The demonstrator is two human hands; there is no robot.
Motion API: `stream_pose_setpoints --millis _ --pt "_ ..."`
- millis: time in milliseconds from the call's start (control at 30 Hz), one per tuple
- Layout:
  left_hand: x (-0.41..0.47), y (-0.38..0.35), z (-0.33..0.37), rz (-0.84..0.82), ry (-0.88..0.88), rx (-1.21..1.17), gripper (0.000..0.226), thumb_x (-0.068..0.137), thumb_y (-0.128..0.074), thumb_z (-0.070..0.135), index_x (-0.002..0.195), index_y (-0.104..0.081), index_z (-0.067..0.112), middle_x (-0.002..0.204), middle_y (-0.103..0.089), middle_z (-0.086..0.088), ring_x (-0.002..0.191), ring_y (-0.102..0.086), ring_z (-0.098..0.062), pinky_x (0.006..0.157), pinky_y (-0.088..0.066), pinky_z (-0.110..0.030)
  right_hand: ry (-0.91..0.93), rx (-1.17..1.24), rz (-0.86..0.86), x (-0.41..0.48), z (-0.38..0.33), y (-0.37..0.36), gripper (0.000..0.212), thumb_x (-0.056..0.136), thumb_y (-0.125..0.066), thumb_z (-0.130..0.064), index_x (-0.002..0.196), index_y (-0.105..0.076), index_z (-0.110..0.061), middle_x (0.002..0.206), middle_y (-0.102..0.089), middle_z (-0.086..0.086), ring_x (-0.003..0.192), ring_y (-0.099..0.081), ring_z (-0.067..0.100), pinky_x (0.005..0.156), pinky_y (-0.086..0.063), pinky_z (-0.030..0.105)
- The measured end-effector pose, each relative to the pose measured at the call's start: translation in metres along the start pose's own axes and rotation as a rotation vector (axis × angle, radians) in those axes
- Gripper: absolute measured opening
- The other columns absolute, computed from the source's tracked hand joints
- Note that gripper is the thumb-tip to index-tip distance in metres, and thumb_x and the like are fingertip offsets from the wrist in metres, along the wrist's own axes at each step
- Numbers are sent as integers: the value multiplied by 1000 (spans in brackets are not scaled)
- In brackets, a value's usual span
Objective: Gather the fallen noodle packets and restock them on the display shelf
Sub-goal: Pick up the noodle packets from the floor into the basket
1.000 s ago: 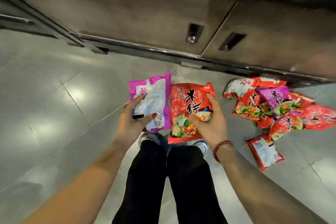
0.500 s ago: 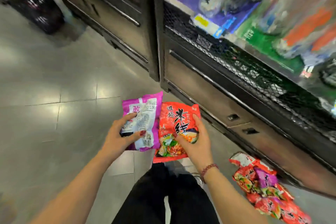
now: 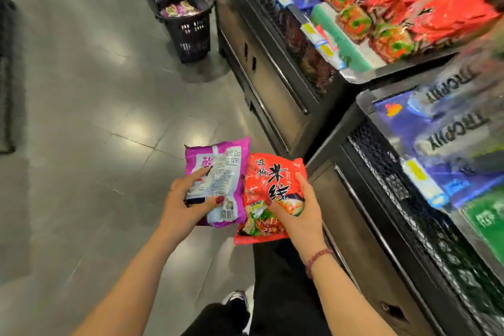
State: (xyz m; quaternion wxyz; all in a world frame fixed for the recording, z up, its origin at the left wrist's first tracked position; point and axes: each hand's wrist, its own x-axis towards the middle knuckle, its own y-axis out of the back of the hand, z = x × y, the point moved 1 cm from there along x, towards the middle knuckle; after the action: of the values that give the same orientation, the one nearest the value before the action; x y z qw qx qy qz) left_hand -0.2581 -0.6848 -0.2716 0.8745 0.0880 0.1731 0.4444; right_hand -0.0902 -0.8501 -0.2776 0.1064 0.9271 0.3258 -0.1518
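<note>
My left hand (image 3: 182, 206) grips a purple noodle packet (image 3: 221, 172), back side up with a white label and barcode. Beside it, my right hand (image 3: 298, 213) holds a red noodle packet (image 3: 270, 185) with black characters and a noodle picture. Both packets are held in front of me above the floor, touching edge to edge. At the upper right, the display shelf (image 3: 362, 63) carries rows of red and purple noodle packets (image 3: 425, 5). The pile of fallen packets on the floor is out of view.
A black shopping basket (image 3: 182, 16) with a few packets inside stands on the grey tiled floor at the back, left of the shelf unit. A second dark display unit (image 3: 409, 199) with blue and green packs runs along my right. My black trousers and a shoe show below.
The view has swung up from the floor: the fallen pile dropped out of sight and the shelf top and basket came into view. Both hands keep their packets, held together.
</note>
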Motion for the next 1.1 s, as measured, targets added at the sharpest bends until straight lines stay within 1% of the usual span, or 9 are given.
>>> stream_pose_setpoints --millis 100,200,300,400,633,733,933,1000,1100 --pt "45 -6 16 68 52 -28 64 73 -82 7 125 -59 37 122 -49 -1 104 -54 3 81 -50 -10 -11 -16 -73 59 -22 -5 79 75 -81 -19 138 -38 -39 124 -53 -15 108 -59 8 87 -56 36" --pt "90 -9 33 133 62 -19 62 74 -81 6 125 -59 33 120 -48 -2 101 -53 4 74 -46 -1 24 -72 -152 118 -51 -12 79 78 -78 -20 142 -34 -34 116 -47 -26 106 -56 2 79 -53 21" --pt "131 -4 52 186 83 -31 62 74 -81 6 123 -57 37 115 -47 4 99 -52 5 83 -48 -8 51 -133 -226 171 -77 -26 80 76 -80 -22 141 -35 -34 121 -48 -22 114 -54 7 91 -52 31" --pt "169 6 61 228 101 -43 63 74 -81 7 125 -57 36 116 -46 3 101 -53 1 77 -48 -4 61 -172 -278 218 -100 -47 83 75 -81 -23 143 -35 -34 135 -46 -9 119 -52 11 99 -49 40" --pt "276 49 66 287 109 -77 63 73 -83 12 119 -58 47 123 -49 -1 112 -56 -11 85 -51 -17 87 -161 -333 314 -146 -117 83 73 -83 -22 141 -37 -35 129 -49 -14 115 -54 7 99 -50 39" --pt "335 77 64 280 108 -109 64 73 -83 14 126 -59 41 128 -48 -6 115 -57 -17 89 -56 -32 115 -177 -334 360 -168 -160 84 73 -82 -20 143 -37 -31 127 -49 -13 112 -54 3 97 -49 33" --pt "464 155 67 296 85 -91 67 69 -87 20 127 -59 38 128 -48 -8 117 -55 -19 102 -49 -40 132 -192 -347 459 -221 -267 82 74 -82 -18 142 -37 -30 119 -47 -21 104 -53 -5 84 -51 16" --pt "505 182 72 286 87 -75 73 60 -87 35 127 -60 38 130 -50 -8 118 -55 -17 103 -48 -40 120 -187 -346 487 -244 -298 83 75 -81 -17 144 -36 -30 116 -45 -24 103 -53 -4 88 -51 21" --pt "563 212 82 295 61 -31 71 63 -88 31 129 -60 36 131 -52 -6 119 -54 -12 105 -44 -28 154 -181 -351 529 -271 -335 82 75 -81 -15 143 -37 -28 120 -47 -21 114 -54 7 98 -48 32"
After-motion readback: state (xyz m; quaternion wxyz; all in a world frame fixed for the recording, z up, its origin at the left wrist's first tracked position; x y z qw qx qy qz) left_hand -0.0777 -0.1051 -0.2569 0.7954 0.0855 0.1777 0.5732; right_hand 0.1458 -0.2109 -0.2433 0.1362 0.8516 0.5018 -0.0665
